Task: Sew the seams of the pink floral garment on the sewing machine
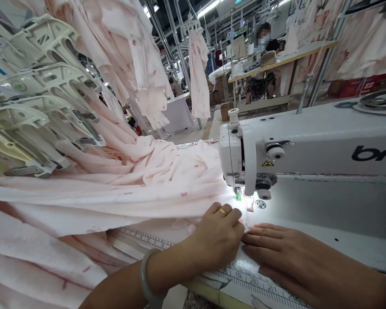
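Pale pink printed fabric (167, 189) spreads over the sewing table from the left up to the sewing machine (244, 159). My left hand (217, 231), with a ring on one finger, is closed on the fabric's edge just in front of the presser foot. To its right, my right hand (283, 253) lies with fingers stretched out, their tips touching the end of the fabric beside the left fingers. A lamp lights the needle area, where a green part (238, 195) shows at the foot. The fabric under my left fingers is hidden.
Light plastic hanger clamps (48, 77) holding pink garments crowd the left side. A printed ruler tape (244, 277) runs along the table's front edge. Further back, a pink garment (198, 73) hangs, and a masked person (265, 40) sits at another sewing table (286, 60).
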`<action>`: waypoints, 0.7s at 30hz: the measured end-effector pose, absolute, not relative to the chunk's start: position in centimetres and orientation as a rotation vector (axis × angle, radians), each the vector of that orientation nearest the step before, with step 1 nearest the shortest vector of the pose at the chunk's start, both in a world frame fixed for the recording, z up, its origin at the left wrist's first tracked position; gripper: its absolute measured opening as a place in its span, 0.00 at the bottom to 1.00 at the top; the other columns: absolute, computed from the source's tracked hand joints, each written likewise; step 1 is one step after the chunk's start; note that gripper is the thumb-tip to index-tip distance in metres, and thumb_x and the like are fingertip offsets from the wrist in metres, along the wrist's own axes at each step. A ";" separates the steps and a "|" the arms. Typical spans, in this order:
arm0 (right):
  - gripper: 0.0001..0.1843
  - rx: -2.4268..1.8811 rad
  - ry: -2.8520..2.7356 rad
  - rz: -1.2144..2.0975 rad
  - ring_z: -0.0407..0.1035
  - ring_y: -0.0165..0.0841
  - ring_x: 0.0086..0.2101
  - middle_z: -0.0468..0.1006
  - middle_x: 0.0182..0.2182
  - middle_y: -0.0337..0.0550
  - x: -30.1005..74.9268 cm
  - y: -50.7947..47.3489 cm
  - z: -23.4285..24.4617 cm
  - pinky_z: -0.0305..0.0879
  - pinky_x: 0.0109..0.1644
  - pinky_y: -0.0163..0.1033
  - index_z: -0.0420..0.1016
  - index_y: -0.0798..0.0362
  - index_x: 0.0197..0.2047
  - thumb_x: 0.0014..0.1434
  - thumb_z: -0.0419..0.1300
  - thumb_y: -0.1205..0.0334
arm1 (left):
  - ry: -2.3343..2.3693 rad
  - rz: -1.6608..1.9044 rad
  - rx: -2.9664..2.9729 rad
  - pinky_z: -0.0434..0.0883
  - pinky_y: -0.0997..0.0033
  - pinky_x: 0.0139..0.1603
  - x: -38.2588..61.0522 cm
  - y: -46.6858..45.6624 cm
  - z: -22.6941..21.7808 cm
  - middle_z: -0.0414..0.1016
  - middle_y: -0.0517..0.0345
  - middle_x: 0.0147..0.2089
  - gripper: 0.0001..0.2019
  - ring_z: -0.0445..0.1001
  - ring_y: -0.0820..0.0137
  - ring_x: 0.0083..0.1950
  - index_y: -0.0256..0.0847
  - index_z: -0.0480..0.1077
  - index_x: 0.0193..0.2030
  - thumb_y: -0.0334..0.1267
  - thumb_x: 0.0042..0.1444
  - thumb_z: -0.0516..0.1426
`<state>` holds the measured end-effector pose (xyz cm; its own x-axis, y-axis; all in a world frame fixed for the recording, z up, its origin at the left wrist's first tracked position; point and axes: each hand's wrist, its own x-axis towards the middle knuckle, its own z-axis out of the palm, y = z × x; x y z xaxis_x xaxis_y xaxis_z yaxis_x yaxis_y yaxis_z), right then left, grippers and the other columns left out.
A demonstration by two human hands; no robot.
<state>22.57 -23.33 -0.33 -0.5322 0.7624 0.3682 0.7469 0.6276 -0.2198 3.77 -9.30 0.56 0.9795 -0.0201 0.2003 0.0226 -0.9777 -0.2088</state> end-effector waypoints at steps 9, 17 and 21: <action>0.22 -1.255 -2.244 -0.333 0.81 0.43 0.57 0.80 0.64 0.46 24.2 -23.4 -3.0 0.85 0.53 0.46 0.79 0.51 0.67 0.77 0.58 0.50 | 0.097 -0.226 -2.908 0.69 0.58 0.55 5.2 -5.8 -0.5 0.79 0.53 0.42 0.06 0.77 0.63 0.48 0.38 0.75 0.43 0.32 0.71 0.57; 0.17 -1.287 -2.092 -0.206 0.84 0.37 0.49 0.87 0.53 0.44 24.7 -22.4 -1.4 0.84 0.50 0.40 0.83 0.45 0.60 0.79 0.54 0.58 | 0.011 -0.283 -3.017 0.70 0.62 0.62 4.8 -5.8 -0.4 0.82 0.51 0.52 0.10 0.79 0.65 0.56 0.38 0.75 0.55 0.30 0.72 0.54; 0.16 -1.354 -2.036 -0.164 0.82 0.37 0.39 0.85 0.41 0.44 25.1 -21.9 -1.1 0.81 0.39 0.39 0.84 0.46 0.50 0.79 0.53 0.57 | -0.003 -0.265 -3.051 0.68 0.60 0.65 4.6 -6.0 -0.1 0.83 0.52 0.53 0.11 0.79 0.64 0.59 0.38 0.73 0.56 0.29 0.72 0.53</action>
<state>25.12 -21.87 -1.12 -0.2302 0.7701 0.5949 0.8556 0.4514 -0.2533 4.62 -5.96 -0.10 0.9851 -0.0047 0.1719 0.0090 -0.9968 -0.0790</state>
